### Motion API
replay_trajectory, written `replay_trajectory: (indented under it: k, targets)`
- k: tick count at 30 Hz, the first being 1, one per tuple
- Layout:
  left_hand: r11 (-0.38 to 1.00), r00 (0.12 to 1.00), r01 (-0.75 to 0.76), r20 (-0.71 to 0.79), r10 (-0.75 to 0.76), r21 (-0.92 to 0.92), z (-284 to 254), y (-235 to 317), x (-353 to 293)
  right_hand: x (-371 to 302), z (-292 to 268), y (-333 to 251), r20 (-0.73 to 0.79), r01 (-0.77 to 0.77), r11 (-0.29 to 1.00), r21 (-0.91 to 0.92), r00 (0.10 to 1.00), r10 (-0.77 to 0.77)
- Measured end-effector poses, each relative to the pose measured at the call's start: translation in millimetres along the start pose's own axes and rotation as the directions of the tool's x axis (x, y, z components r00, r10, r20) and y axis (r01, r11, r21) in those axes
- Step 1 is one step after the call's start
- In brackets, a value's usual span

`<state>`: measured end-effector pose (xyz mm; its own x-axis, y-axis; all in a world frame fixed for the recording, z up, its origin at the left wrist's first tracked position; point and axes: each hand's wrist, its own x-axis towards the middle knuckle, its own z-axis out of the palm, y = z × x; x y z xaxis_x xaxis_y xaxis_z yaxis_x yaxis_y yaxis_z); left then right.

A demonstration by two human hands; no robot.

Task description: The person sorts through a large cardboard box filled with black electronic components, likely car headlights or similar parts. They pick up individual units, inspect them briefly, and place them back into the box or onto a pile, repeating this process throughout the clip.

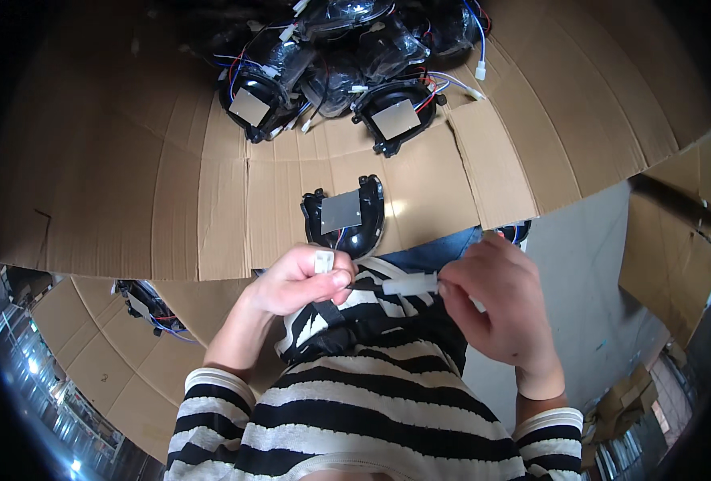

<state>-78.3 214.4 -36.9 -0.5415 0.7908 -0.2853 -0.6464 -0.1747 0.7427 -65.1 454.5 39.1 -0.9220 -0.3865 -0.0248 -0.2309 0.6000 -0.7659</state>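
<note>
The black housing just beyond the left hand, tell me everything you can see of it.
The black housing looks like glossy plastic, curved in outline, with a notched far edge. A flat grey four-sided plate, slightly tilted in the picture, sits across its upper part. Thin wires show below the plate. It lies on the cardboard near its edge; whether the left hand touches it is unclear.

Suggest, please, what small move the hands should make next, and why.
Probably ease the right hand slightly toward the left hand, with the left held steady. The left holds a white connector, the right grips a pale, elongated piece, and a gap shows between these two parts, so narrowing it seems a sensible small step.
</note>
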Motion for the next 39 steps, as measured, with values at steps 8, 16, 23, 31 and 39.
replay_trajectory:
  k: [8,16,23,31,39]
  targets:
    - [0.992,0.972,-0.008,-0.232,0.037,0.122,15,24,-21,-1,0,6,-0.072,-0.031,0.978,0.208,0.996,0.047]
    - [0.567,0.209,-0.444,-0.535,0.819,0.694,57,122,-265,-24,-4,26,-0.109,-0.123,0.936,0.331,0.98,0.167]
    - [0.568,-0.451,-0.136,-0.561,0.694,0.812,-52,96,-410,-20,-1,21,-0.05,-0.107,0.94,0.324,0.99,0.13]
    - [0.466,-0.296,0.676,-0.369,0.881,0.571,-109,25,-294,-37,-3,31,-0.002,-0.19,0.921,0.341,0.979,0.203]
    - [0.758,0.794,0.034,-0.478,0.375,0.651,-5,6,98,-37,0,39,-0.006,-0.176,0.918,0.356,0.982,0.19]
